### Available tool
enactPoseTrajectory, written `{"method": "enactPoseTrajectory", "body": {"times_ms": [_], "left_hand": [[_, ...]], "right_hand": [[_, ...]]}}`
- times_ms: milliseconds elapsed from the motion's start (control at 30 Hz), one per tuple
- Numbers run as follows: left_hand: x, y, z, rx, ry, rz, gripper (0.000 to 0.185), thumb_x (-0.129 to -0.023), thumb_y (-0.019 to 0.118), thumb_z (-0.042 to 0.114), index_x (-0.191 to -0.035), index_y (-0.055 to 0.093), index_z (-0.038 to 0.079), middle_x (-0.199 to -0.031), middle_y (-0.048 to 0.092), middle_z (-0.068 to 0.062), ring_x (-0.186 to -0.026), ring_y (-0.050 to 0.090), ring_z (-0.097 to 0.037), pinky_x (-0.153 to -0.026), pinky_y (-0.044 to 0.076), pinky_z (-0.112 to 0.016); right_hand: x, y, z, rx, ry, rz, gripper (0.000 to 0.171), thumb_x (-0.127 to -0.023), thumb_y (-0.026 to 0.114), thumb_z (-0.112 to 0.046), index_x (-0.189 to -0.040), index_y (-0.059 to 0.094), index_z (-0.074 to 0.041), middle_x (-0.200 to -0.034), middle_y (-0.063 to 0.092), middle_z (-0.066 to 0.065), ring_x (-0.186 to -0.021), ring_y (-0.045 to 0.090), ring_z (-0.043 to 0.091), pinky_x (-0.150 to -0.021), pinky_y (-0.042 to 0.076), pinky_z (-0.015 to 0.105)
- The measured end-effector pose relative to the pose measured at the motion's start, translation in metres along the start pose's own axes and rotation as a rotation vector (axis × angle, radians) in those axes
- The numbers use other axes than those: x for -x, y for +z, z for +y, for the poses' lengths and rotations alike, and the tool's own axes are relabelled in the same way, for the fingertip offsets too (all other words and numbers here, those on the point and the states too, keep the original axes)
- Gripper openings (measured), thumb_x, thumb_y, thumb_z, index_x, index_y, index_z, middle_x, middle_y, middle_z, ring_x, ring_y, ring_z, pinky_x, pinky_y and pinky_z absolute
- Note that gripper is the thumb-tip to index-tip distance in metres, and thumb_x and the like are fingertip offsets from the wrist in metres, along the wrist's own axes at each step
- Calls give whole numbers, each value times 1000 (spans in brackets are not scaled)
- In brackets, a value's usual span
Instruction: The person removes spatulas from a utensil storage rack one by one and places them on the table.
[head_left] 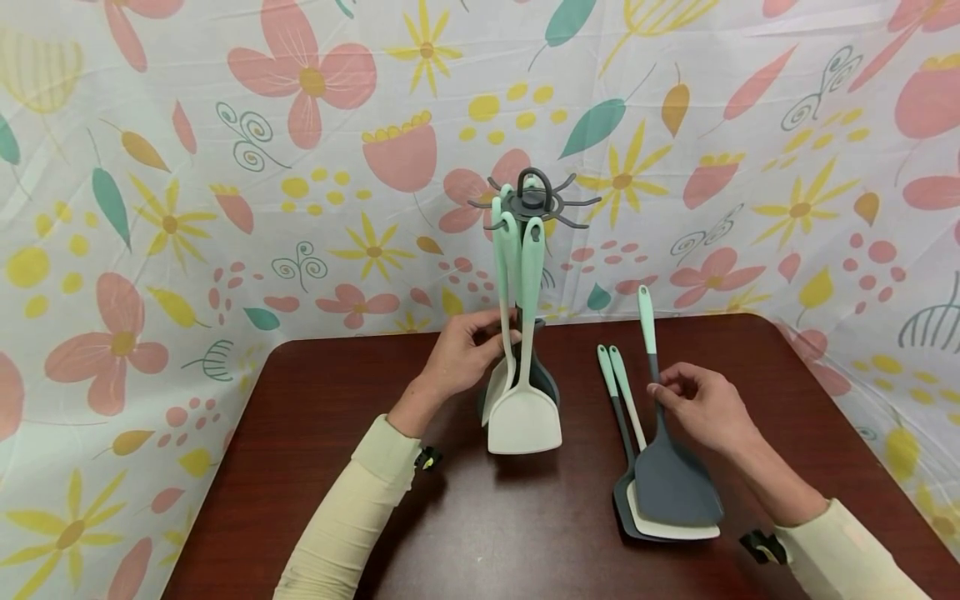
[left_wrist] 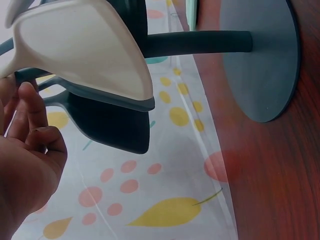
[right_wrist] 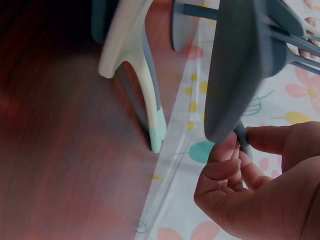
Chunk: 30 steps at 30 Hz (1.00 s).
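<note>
My right hand (head_left: 705, 404) pinches the shaft of a grey spatula (head_left: 675, 479) with a mint handle end, its wide blade pointing down. In the right wrist view that blade (right_wrist: 237, 70) is tilted above my fingertips. My left hand (head_left: 468, 350) is at the utensil stand (head_left: 532, 200), its fingers partly hidden behind hanging handles. In the left wrist view the thumb and fingers pinch a dark shaft (left_wrist: 27, 75) beside the white spatula (left_wrist: 85, 50). Several white and grey utensils with mint handles hang from the stand's hooks, including a white spatula (head_left: 525, 421) in front.
Beneath the held spatula, a white utensil (head_left: 671, 529) and a grey utensil (head_left: 624, 500) lie overlapping on the brown table (head_left: 300, 467). The stand's round dark base (left_wrist: 265, 65) rests on the table. Behind hangs a floral cloth (head_left: 360, 175).
</note>
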<state>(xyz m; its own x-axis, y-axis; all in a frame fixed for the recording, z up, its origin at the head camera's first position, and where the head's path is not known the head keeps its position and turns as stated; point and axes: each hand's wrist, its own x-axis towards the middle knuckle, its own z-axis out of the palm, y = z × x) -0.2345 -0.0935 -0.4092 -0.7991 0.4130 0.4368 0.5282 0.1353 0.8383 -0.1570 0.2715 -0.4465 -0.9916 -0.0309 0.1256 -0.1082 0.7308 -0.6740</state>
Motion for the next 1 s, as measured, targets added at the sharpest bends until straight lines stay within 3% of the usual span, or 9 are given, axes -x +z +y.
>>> {"method": "enactPoseTrajectory", "body": {"times_ms": [300,533,1000], "left_hand": [[0,0,0,2,-5,2,27,-102,75,18,-128,78,13,-105,80,0,-80,70,-29,-65,52,-30],[1,0,-1,22,-9,2,27,-102,75,17,-128,78,12,-103,80,0,-83,68,-45,-64,51,-29],[1,1,-1,26,-7,2,26,-102,75,17,-127,78,11,-102,80,-1,-81,68,-44,-63,51,-29]], "right_hand": [[0,4,9,-13,42,-67,22,-105,70,-25,-105,71,-4,-76,67,5,-61,58,13,-52,44,30],[0,7,11,-9,57,-110,22,-105,71,-23,-106,70,-2,-75,68,4,-65,63,16,-56,46,30],[-1,13,19,-41,102,-183,20,-105,69,-19,-103,68,0,-75,67,4,-68,67,20,-57,49,32]]}}
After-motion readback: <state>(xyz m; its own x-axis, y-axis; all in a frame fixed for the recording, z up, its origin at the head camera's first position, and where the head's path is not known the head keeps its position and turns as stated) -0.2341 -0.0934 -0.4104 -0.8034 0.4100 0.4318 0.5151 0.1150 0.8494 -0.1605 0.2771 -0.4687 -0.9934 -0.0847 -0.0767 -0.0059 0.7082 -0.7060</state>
